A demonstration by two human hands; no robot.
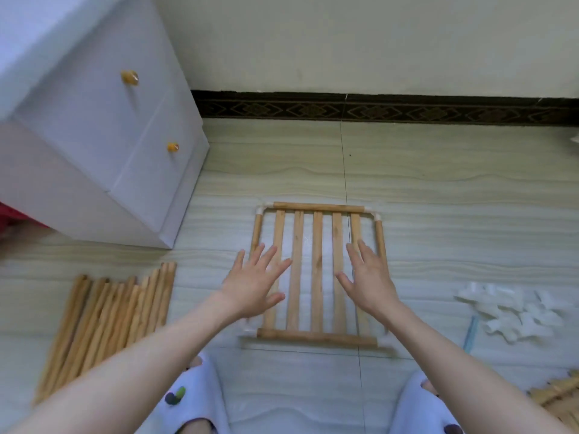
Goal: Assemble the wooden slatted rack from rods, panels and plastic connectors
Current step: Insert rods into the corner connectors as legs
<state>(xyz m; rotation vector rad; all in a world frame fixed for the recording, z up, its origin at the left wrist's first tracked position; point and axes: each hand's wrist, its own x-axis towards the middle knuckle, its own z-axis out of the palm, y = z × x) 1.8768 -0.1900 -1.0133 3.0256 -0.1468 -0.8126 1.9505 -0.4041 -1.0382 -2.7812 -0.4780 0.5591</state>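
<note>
Bare floor (438,189) lies open across the centre and upper right of the frame, between the slatted panel (316,274) and the wall. At upper left, the white drawer cabinet (103,145) blocks passage. At lower left, a bundle of wooden rods (106,321) covers the floor. At right, a pile of white plastic connectors (513,311) sits near the panel, with an open strip of floor between them. Both slippers (194,399) occupy the lower edge.

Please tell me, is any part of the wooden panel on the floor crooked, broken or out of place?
Nothing stands out. The slatted panel lies flat on the floor with even slats and white corner connectors; both hands, left hand and right hand, are open above it.
</note>
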